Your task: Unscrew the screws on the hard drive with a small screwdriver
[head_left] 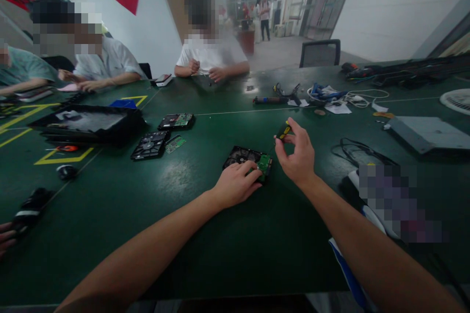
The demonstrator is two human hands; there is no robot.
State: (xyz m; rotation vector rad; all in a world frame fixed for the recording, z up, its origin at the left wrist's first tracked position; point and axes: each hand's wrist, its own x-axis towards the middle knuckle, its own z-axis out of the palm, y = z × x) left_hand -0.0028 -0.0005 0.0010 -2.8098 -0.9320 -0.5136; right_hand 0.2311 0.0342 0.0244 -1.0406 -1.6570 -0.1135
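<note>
A black hard drive [235, 154] with a green circuit board [264, 161] at its right end lies on the dark green table. My left hand [237, 183] steadies the drive, fingertips on the board and thumb along its near edge. Between the thumb and fingers of my right hand [299, 154] is a black-and-yellow screwdriver [283, 129], tilted, its thin shaft pointing down toward the board's right part. Whether the tip touches a screw is too small to tell. To the left lie another drive [150, 145], a loose green board [176, 144] and a further drive [176, 121].
Black trays [88, 124] stand at the left, near an orange-handled tool [67, 148]. A metal box [429, 133], black cable [362, 149] and bundled wires [326, 93] lie rightward. Across the table sits a person [211, 54]; another person's hand [6, 237] reaches in at far left.
</note>
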